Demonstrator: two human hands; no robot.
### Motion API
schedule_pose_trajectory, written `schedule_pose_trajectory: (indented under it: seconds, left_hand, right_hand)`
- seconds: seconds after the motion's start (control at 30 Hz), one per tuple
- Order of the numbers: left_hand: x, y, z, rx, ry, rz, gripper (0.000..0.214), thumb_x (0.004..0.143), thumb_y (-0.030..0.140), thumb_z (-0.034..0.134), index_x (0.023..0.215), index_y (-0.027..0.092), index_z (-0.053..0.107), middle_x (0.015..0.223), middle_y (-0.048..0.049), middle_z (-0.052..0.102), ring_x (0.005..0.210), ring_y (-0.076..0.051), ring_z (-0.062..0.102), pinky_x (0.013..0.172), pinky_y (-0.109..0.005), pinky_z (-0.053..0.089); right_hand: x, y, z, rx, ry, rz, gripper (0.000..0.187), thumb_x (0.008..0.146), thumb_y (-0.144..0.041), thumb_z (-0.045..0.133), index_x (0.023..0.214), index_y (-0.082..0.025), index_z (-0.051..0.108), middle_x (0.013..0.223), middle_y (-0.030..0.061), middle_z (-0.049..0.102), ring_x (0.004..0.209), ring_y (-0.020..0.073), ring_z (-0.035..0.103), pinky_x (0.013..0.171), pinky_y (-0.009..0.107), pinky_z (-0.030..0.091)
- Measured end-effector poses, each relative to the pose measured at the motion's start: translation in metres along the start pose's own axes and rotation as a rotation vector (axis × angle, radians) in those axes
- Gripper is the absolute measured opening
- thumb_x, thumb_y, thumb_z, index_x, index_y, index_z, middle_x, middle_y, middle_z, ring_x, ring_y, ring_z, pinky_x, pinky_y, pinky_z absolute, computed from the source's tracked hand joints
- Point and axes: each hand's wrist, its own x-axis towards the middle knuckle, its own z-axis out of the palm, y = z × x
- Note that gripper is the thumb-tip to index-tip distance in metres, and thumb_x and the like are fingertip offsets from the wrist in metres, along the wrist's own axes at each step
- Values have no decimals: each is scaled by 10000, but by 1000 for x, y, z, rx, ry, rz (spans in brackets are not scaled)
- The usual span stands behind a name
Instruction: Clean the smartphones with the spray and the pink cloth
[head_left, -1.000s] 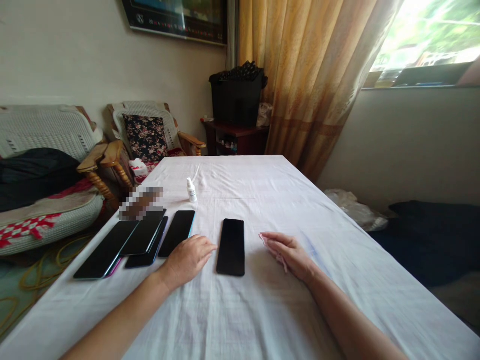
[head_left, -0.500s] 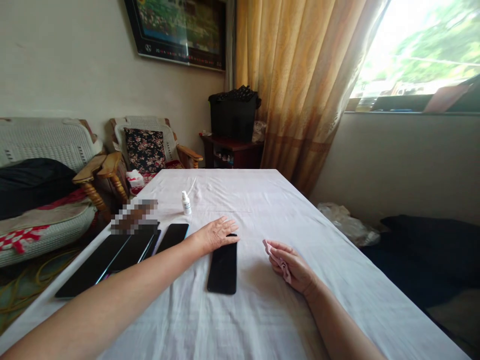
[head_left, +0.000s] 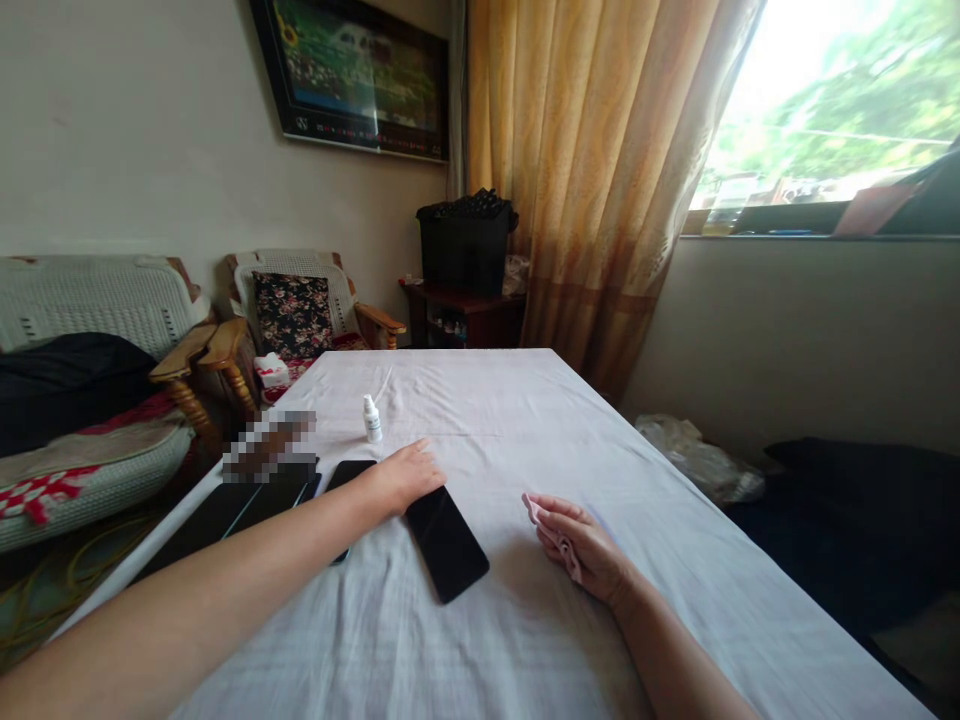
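My left hand [head_left: 403,474] lies palm down on the far end of a black phone [head_left: 447,543] that sits askew on the white tablecloth [head_left: 525,620]. Its fingers curl over the phone's top edge. My right hand [head_left: 581,545] rests on the cloth to the right of the phone, fingers closed round a small pink cloth [head_left: 556,528]. A small white spray bottle [head_left: 371,420] stands just beyond my left hand.
Several more dark phones [head_left: 259,495] lie in a row at the table's left edge, partly under my left forearm. Wooden armchairs [head_left: 300,310] stand to the left. A black bin [head_left: 465,245] on a dark side table, a curtain and a window are behind.
My left hand has drawn back a little on the phone's far end and turned the phone, so its near end now points to the right. My right hand has stayed put.
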Motion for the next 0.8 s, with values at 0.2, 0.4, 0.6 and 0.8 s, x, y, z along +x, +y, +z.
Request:
schedule_pose_trajectory:
  seconds: [0.2, 0.4, 0.6, 0.8]
  left_hand:
    - [-25, -5, -22, 28, -239, 37, 435, 446, 130, 779, 834, 230, 612, 851, -11, 666, 891, -264, 616, 933, -390, 414]
    - [-56, 11, -32, -10, -239, -34, 464, 584, 302, 728, 1019, 204, 602, 990, -58, 631, 963, -282, 596, 887, -387, 453]
    - [-97, 42, -4, -54, 59, -195, 598, 637, 361, 711, 1192, 217, 542, 1140, -71, 624, 1116, -294, 558, 1064, -470, 350]
    - [-122, 63, 28, -2, 264, -265, 653, 663, 423, 721, 1240, 193, 520, 1178, -99, 644, 1114, -317, 579, 1078, -518, 340]
  right_hand:
    - [1, 2, 0, -77, -35, -68, 424, 522, -404, 884, 861, -182, 760, 641, -9, 621, 517, 80, 492, 482, 203, 360]
    - [2, 6, 1, -167, -56, -119, 422, 569, -446, 854, 879, -177, 754, 676, 10, 644, 550, 104, 529, 461, 207, 351]
    - [2, 13, 5, -219, -12, -121, 469, 591, -505, 829, 941, -205, 743, 717, 0, 648, 556, 95, 520, 437, 191, 324]
    - [5, 29, 18, -756, 191, -405, 402, 835, -575, 576, 1012, -228, 674, 841, 33, 696, 637, 165, 616, 512, 253, 449]
